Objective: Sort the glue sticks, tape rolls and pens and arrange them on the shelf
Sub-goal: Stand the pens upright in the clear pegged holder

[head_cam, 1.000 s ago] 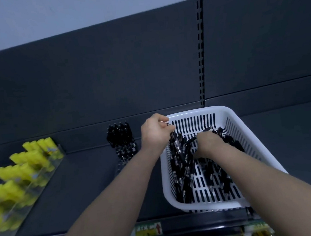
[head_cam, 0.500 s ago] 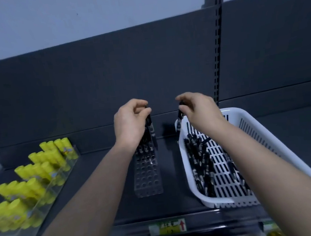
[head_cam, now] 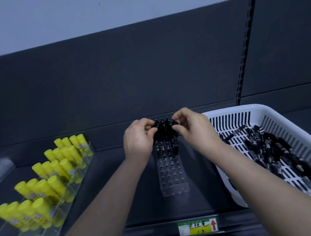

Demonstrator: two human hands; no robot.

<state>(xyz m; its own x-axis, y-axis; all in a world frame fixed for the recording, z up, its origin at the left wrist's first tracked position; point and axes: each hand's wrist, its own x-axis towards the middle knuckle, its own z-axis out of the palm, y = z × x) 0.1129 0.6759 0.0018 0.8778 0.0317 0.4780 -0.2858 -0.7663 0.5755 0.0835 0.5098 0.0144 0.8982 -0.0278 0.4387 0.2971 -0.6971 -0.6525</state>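
Working near to far, we find the yellow glue sticks at lower left already ranked in their clear tray, four rows of four. The clear pen holder mid-frame is filled only at the back; many black pens remain in the white slotted basket at right. Our left hand and right hand pinch the standing black pens. We see no tape rolls.

Dark shelf: trays, holder, basket.
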